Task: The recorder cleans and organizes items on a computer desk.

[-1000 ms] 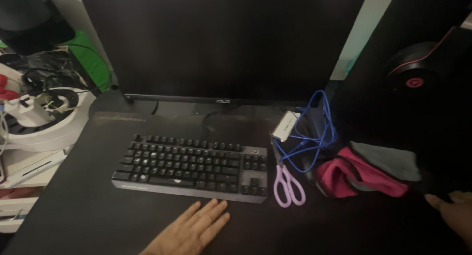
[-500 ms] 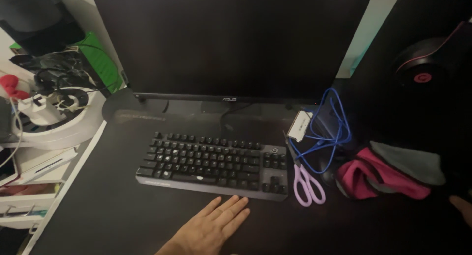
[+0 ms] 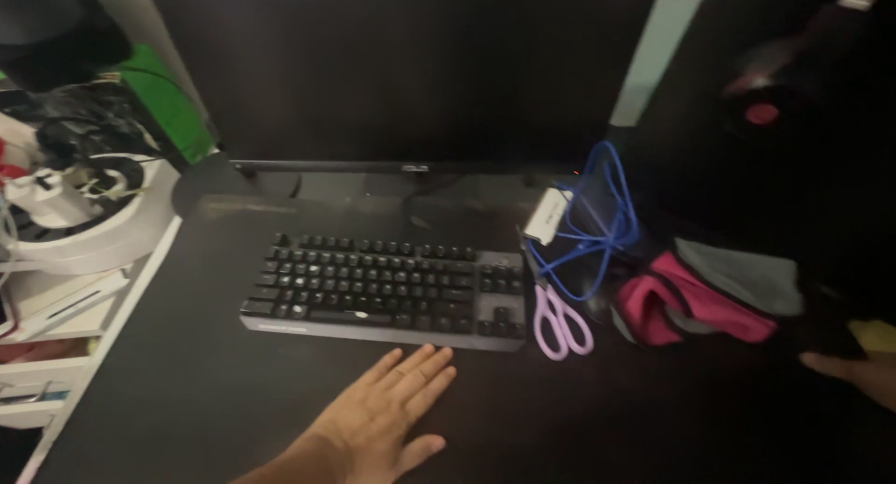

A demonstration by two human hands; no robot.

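Resting flat on the dark desk (image 3: 187, 400), the person's left hand (image 3: 387, 414) lies palm down with its fingers straight and close together, the thumb splayed to the right, the fingertips just short of the front edge of a black keyboard (image 3: 383, 293) and holding nothing. The forearm runs back toward the lower edge of the view, angled from lower left to upper right. The keyboard sits square in front of a large dark monitor (image 3: 411, 73), whose lower bezel stands just behind it. Just beside the keyboard's right end lie lilac-handled scissors (image 3: 560, 321), handles toward the person, and behind them a coil of blue cable (image 3: 597, 232) carries a small white adapter (image 3: 546, 215). Farther right, a crumpled pink and grey cloth (image 3: 709, 297) is heaped on the desk. At the far right edge only part of the right hand (image 3: 859, 377) shows, its fingertips pointing left over the desk near the cloth; whether its fingers are spread or closed cannot be told. To the left of the desk, a white round device (image 3: 84, 232) tangled with black cords sits on white shelving.
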